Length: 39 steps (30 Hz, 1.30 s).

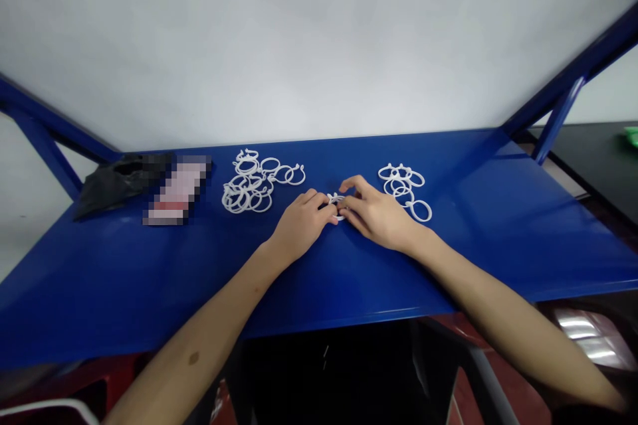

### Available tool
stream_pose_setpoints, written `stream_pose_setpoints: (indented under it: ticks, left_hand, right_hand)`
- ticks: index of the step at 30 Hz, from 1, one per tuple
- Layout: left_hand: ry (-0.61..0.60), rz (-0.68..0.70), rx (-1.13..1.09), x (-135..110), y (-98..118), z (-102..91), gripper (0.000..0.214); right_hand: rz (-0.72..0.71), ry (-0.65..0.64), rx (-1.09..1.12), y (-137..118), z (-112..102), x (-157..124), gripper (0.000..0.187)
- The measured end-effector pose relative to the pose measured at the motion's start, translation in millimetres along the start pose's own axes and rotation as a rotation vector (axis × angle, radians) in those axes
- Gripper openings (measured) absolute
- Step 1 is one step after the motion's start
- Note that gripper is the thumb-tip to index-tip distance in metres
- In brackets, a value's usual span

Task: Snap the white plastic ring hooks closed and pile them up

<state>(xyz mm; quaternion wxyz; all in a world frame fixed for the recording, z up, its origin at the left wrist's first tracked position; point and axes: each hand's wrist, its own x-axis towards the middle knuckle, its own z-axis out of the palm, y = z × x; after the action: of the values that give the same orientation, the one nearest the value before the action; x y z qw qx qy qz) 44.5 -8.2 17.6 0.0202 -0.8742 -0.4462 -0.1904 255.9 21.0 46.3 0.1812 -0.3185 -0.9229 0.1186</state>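
The left hand [305,220] and right hand [379,218] share a grip on a white ring [336,198] over the blue desk [343,285].

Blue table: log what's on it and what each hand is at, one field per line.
surface: blue table
left hand: at a white ring, exact grip unclear
right hand: at the same ring, from the other side
left pile: white rings, the larger heap
right pile: white rings, fewer
far left: black bag, beside a pixelated packet
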Motion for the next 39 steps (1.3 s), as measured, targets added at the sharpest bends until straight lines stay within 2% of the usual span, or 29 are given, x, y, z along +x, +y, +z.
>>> stream_pose_setpoints:
  ticks: [3,6,13,15,19,21,26,29,34,37,39]
  left_hand:
    - [0.032,0.015,0.027,-2,-3,1.1,0.021]
    - [0.086,0.056,0.061,-4,-6,3.2,0.021]
    - [0.319,0.035,0.226,-3,-3,-3.3,0.023]
    - [0.353,0.093,0.233,-3,-2,-7.3,0.023]
    - [0.264,0.316,0.179,-7,-7,-10.9,0.019]
    - [0.212,0.345,0.191,-8,-8,-9.4,0.024]
    - [0.218,0.216,0.372,-7,0,-1.0,0.033]
    - [0.226,0.134,0.404,-4,5,1.9,0.033]
    - [0.208,0.137,0.322,-1,2,0.2,0.033]
    - [0.240,0.078,0.238,-2,-8,-4.5,0.031]
    - [0.251,0.008,0.187,-3,-18,-8.3,0.026]
  right_hand:
    - [-0.151,-0.120,-0.053,2,-1,1,0.024]
    - [-0.172,-0.167,-0.107,5,4,4,0.022]
    - [-0.167,-0.061,-0.292,1,5,6,0.021]
    - [-0.187,-0.022,-0.324,-1,2,4,0.022]
    - [-0.249,0.007,-0.341,-6,2,0,0.020]
    - [-0.263,0.004,-0.361,-9,5,-1,0.020]
    - [-0.133,0.057,-0.449,-19,11,1,0.026]
    - [-0.075,0.087,-0.454,-22,11,2,0.033]
    - [-0.116,0.061,-0.340,-12,11,3,0.029]
    - [-0.176,0.144,-0.208,-5,6,5,0.032]
    - [-0.130,0.212,-0.186,2,-1,6,0.037]
